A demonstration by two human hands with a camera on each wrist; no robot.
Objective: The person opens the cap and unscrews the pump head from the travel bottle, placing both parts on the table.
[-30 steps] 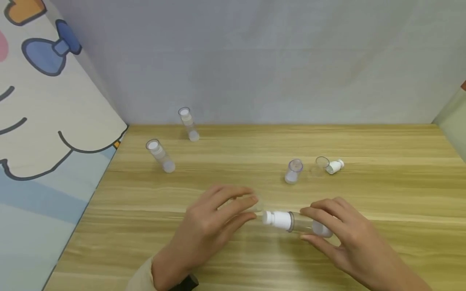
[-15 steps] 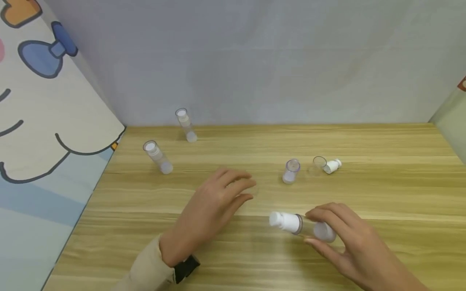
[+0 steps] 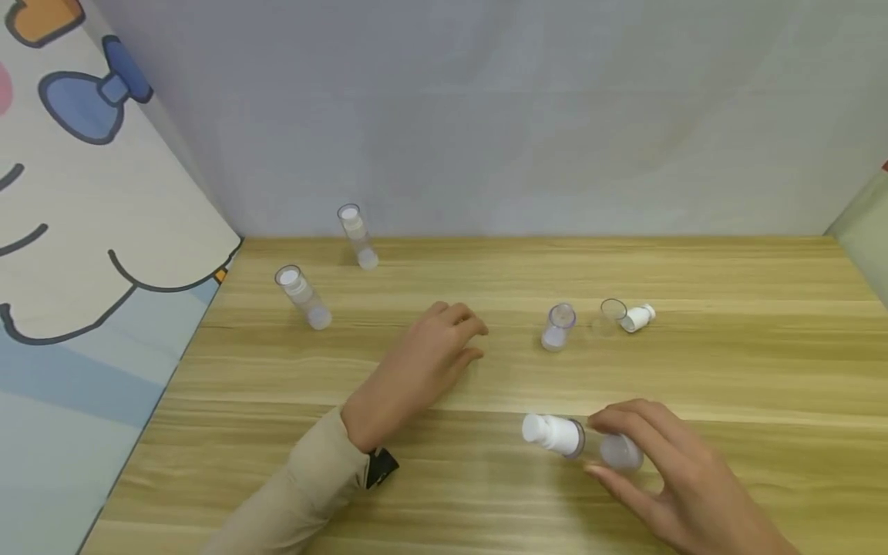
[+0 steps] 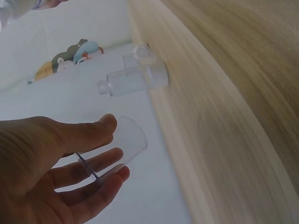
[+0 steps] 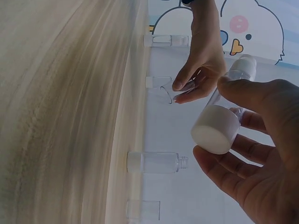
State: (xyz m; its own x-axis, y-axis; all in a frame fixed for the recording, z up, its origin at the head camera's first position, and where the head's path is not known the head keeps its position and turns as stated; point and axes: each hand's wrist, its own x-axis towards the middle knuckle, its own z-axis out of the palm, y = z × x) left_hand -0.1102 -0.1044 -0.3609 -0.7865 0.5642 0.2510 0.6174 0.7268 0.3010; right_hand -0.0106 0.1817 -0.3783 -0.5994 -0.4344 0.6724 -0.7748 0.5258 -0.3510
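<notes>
My left hand (image 3: 433, 351) pinches a clear plastic cap (image 4: 135, 140) between thumb and fingers, over the middle of the table. In the head view the hand mostly hides that cap. To the right, my right hand (image 3: 666, 470) grips a clear bottle with a white base (image 3: 620, 453) and a white pump top (image 3: 555, 434) fitted on its neck. It is tilted, its top pointing left, and the right wrist view shows the base underside (image 5: 215, 129). Beyond the hands stands a clear bottle (image 3: 557, 330) without a top, its threaded neck showing (image 5: 182, 162).
Right of the open bottle stand another clear cap (image 3: 613, 310) and a loose white pump top (image 3: 637, 317) lying on its side. Two capped bottles, one nearer (image 3: 305, 299) and one farther (image 3: 358, 237), stand at the back left. A grey cloth wall (image 3: 513, 154) closes the table's far edge.
My left hand has moved away from the bottle's top, forward over the table, carrying the clear cap. My right hand has shifted slightly right and nearer with the bottle.
</notes>
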